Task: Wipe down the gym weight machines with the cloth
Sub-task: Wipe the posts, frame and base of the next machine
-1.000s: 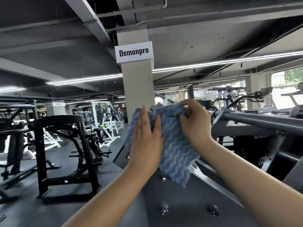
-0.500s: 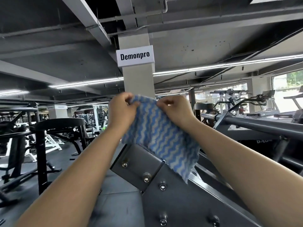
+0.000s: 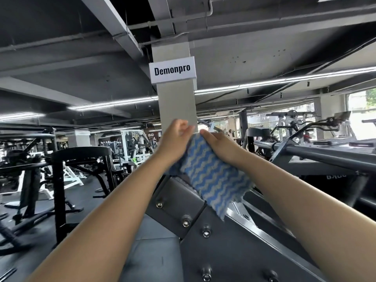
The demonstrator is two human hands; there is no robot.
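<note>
A blue cloth with pale wavy stripes hangs in front of me at chest height, above the grey bolted steel frame of a weight machine. My left hand pinches the cloth's top left edge with curled fingers. My right hand grips the top right part of the cloth, fingers folded over it. Both hands sit close together above the machine's upper plate. The cloth's lower corner dangles over the frame's sloping rail.
A grey bar of the same machine runs off to the right. A black rack stands at the left on the dark floor. A concrete pillar with a white sign rises straight ahead. More machines fill the background.
Both hands have drawn closer together at the top of the cloth, bunching it narrower. Before that, my left hand moved from lying flat on the cloth to pinching its edge.
</note>
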